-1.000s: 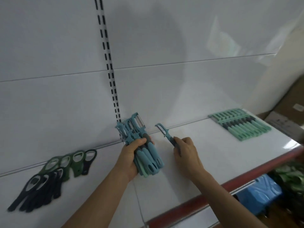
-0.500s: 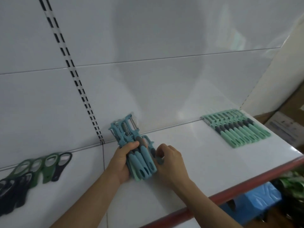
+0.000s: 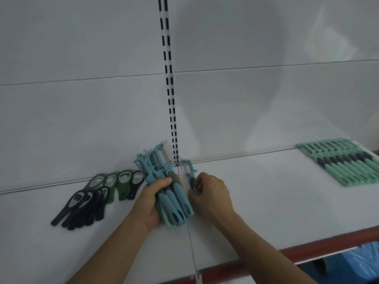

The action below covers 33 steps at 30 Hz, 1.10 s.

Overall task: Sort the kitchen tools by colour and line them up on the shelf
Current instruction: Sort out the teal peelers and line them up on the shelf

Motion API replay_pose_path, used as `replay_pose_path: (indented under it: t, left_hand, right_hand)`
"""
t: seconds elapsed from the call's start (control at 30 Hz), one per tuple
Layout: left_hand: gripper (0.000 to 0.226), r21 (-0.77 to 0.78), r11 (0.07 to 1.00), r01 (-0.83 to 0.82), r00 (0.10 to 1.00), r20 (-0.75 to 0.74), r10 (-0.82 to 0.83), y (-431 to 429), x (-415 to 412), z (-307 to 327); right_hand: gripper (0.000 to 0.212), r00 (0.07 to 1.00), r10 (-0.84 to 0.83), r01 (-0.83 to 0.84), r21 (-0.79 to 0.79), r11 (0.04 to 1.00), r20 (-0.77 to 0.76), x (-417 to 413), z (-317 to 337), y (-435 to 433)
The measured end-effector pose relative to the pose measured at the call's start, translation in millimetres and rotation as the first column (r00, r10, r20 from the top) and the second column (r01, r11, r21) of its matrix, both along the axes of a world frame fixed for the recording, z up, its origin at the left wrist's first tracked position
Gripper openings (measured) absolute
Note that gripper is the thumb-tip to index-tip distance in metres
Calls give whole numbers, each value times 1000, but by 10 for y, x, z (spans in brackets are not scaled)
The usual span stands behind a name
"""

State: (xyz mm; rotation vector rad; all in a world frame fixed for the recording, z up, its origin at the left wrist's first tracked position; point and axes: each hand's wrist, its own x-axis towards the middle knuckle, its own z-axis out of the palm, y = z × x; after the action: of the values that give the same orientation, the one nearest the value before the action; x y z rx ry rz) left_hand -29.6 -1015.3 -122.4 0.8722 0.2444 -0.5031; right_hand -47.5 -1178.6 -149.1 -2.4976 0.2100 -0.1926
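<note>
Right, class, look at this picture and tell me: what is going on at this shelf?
A person is sorting kitchen tools on a white shelf. The left hand grips a bundle of blue peelers, and the right hand pinches a single blue peeler just beside the bundle. The mint green peelers lie in a neat row on the right. On the left, the green bottle openers and the dark bottle openers lie grouped by colour.

That was a shop: white shelf [image 3: 266, 201] with a red edge [image 3: 328, 241], slotted upright [image 3: 167, 64] up the centre, matching peelers [image 3: 344, 167] ranked at right.
</note>
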Motion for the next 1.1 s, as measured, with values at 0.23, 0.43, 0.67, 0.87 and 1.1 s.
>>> replay_pose_path:
  t: [0.23,0.43,0.67,0.87,1.1]
  left_hand:
    - [10,-21,999,24,1000,-2,-24,103,-18,9]
    - [20,-34,999,9,1000,9,-9,144,20,-31]
    - [26,84,997,0,996,92,-8,71,-15,18]
    - [35,131,991,-26,997,71,17,81,10,-9]
    - [24,154,987,-47,996,86,34,31,12,-2]
  right_hand:
    - [15,999,10,-10,-5,1000,45,-23,-84,143]
    - [14,996,-33,30,29,999,86,-39,-33,181]
    - [30,977,152,-209,511,834,152,-228,237,154]
    - [22,981,84,-173,585,793,176,-206,199,27]
    - [13,975,57,-153,468,870,213,-275,182,77]
